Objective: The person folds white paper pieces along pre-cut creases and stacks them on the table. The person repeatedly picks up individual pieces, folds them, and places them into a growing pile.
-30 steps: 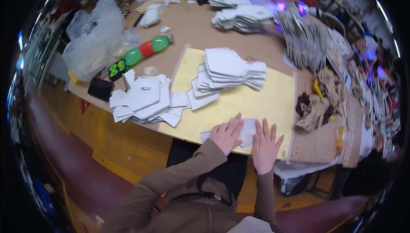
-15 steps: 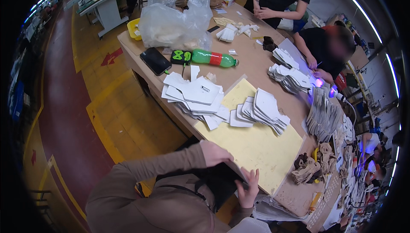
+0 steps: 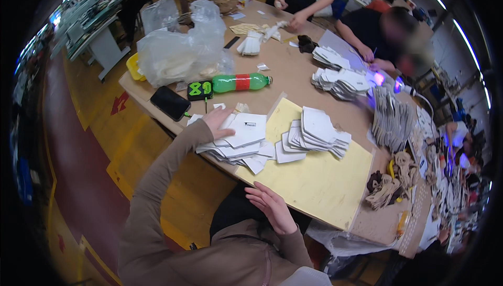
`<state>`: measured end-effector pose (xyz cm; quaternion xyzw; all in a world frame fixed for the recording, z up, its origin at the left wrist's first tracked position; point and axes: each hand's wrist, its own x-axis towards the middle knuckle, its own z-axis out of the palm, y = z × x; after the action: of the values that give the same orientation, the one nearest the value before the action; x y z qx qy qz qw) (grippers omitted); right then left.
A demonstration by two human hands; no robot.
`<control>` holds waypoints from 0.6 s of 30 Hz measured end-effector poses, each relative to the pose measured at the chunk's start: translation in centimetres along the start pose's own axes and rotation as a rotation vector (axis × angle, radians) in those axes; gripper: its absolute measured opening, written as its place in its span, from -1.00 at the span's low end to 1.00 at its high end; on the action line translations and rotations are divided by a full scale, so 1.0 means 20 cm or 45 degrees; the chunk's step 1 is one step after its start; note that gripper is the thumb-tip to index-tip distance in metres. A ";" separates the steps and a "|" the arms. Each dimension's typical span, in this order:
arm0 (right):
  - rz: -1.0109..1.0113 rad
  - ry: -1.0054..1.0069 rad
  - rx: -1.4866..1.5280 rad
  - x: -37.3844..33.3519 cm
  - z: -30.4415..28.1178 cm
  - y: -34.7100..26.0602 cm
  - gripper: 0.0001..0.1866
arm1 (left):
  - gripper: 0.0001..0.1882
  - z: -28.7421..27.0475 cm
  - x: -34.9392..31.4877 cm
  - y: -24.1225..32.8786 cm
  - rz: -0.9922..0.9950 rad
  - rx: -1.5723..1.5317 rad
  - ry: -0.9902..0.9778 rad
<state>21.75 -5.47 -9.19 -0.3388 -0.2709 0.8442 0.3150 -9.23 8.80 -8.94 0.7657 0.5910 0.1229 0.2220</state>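
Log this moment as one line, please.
left hand: spread over left white stack; right hand: open, nothing visibly held; nearby: second white stack on yellow sheet; rest: green bottle, black phone

even light on the table [image 3: 298, 84], tubes [image 3: 467, 43] bright at right, violet glare at a lamp [image 3: 398, 84]; fisheye bend, black rim, one head [image 3: 402, 29] blurred.

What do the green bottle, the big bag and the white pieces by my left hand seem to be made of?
The green bottle: likely plastic, glossy, with a translucent body.
The big bag: thin, probably plastic film, judging by its cloudy, see-through folds.
The white pieces: matte, perhaps card or stiff fabric, since they're thin with crisp edges.
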 end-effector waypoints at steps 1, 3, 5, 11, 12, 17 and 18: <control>0.030 -0.004 -0.009 0.04 0.02 0.00 -0.46 | -0.10 0.01 -0.01 0.00 -0.017 -0.083 -0.024; -0.174 0.139 -0.273 0.10 0.02 -0.04 -0.46 | -0.11 0.01 -0.05 -0.01 -0.023 -0.084 0.026; -0.369 0.347 -0.525 0.16 -0.02 -0.12 -0.48 | -0.10 0.02 -0.08 -0.02 0.028 -0.148 0.103; -1.311 0.966 -1.660 0.41 -0.49 -0.71 -0.45 | -0.07 0.04 -0.05 -0.08 0.013 -0.292 0.066; -1.157 1.070 -1.649 0.49 -0.58 -0.81 -0.44 | -0.06 0.04 -0.05 -0.09 -0.002 -0.332 0.038; -0.702 1.010 -2.466 0.68 -0.86 -0.94 -0.37 | 0.03 0.05 -0.06 -0.06 -0.173 0.068 0.063; -0.754 0.931 -2.336 0.65 -0.88 -0.91 -0.35 | 0.02 0.04 -0.08 -0.04 -0.210 0.132 0.039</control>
<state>33.67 19.96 -13.18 -0.6046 -0.7712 0.0466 0.1938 -9.98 7.34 -10.02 0.7230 0.6608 0.0851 0.1827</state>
